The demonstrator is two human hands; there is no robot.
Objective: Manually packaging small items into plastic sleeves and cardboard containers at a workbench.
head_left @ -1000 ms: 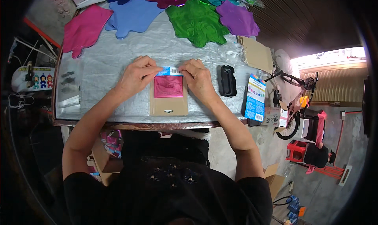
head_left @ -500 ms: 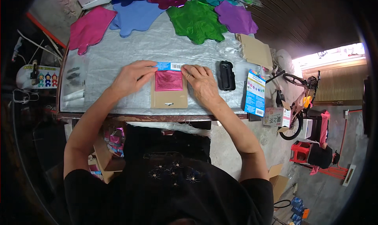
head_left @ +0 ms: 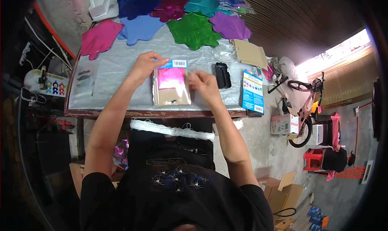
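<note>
A clear packet (head_left: 171, 86) lies on the silver-covered table (head_left: 117, 69), holding a folded magenta foil piece over a brown card, with a blue and white label strip at its top. My left hand (head_left: 146, 65) pinches the packet's top left corner by the label. My right hand (head_left: 203, 83) rests on the packet's right edge with its fingers curled.
Foil glove-shaped balloons in pink (head_left: 99, 37), blue (head_left: 139, 27), green (head_left: 194, 29) and purple (head_left: 229, 25) lie across the far side. A black device (head_left: 222, 75), brown cards (head_left: 248, 53) and a blue printed pack (head_left: 253, 91) sit to the right. Small clear bags (head_left: 84, 78) lie left.
My right hand has slid from the packet's top edge down to its right side. My left hand stays at the top left corner. The label strip now shows fully.
</note>
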